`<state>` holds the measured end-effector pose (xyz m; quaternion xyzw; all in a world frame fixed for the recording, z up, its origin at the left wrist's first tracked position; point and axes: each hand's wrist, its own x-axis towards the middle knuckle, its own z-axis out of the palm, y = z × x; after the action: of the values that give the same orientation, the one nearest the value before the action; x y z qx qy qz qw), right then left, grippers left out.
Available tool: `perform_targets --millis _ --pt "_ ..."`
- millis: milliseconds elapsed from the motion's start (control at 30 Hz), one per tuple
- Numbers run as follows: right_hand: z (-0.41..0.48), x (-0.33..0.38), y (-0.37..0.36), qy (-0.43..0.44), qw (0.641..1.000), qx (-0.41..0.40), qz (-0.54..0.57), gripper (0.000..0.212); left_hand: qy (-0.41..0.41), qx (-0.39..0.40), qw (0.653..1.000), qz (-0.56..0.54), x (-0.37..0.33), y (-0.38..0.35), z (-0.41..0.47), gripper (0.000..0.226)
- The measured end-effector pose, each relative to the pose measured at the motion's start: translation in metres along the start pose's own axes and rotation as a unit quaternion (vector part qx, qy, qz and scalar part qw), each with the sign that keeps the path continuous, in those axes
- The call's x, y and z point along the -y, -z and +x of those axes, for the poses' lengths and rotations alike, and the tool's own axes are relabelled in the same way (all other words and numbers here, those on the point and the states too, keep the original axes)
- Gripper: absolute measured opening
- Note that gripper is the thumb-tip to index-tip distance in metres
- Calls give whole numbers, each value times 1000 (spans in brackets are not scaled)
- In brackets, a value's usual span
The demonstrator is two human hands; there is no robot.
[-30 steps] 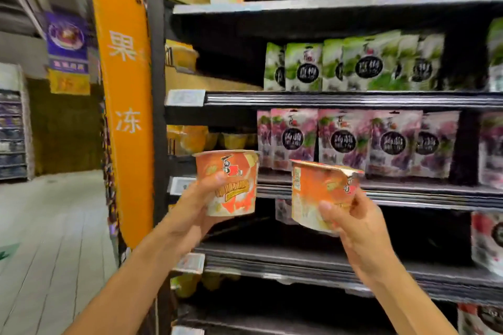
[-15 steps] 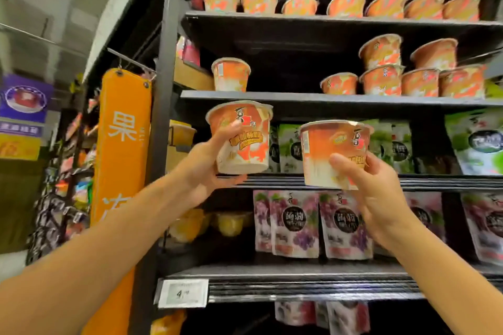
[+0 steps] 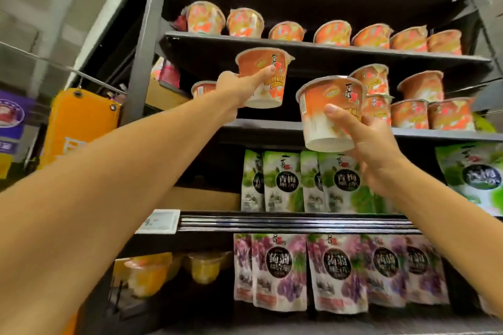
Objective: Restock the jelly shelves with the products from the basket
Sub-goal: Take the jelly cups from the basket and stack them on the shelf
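Head view: the left hand [image 3: 241,88] grips one orange jelly cup [image 3: 258,68], held up just under the upper cup shelf [image 3: 299,43], while the right hand [image 3: 375,152] grips a second jelly cup [image 3: 326,114] lower, in front of the lower cup shelf [image 3: 258,124]. Seven matching cups line the upper cup shelf, and six stand on the lower one: one at the left and five stacked at the right. Below hang five green pouches [image 3: 280,179], then about five purple pouches [image 3: 277,266].
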<state>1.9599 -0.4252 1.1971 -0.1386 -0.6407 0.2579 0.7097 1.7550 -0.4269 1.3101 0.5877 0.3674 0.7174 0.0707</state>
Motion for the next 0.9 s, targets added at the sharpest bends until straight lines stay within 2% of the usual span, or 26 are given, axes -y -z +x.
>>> perform_targets --millis 100,300,400,500,567,633,733,900 --pt "18 0 9 10 1000 -6 -3 83 -2 -29 998 56 9 -17 24 86" --pt "47 -8 30 -7 1000 -15 -15 95 -14 -38 974 222 36 -22 55 86" --pt "61 -11 34 -8 1000 -12 -19 86 -8 -31 958 284 43 -20 60 84" --pt "79 -14 30 -1 999 -20 -48 75 -7 -20 940 339 42 -21 60 74" --pt "93 -15 23 7 997 -27 -76 72 -36 -11 919 391 41 -22 57 65" --pt "109 -15 13 10 993 -36 -108 70 -59 5 915 399 41 -20 53 58" --pt "133 -16 -5 -8 985 -63 -163 82 -53 -12 897 439 41 -18 48 44" --pt "158 -29 -29 -13 954 -88 -287 100 -82 -88 879 461 51 -18 39 40"
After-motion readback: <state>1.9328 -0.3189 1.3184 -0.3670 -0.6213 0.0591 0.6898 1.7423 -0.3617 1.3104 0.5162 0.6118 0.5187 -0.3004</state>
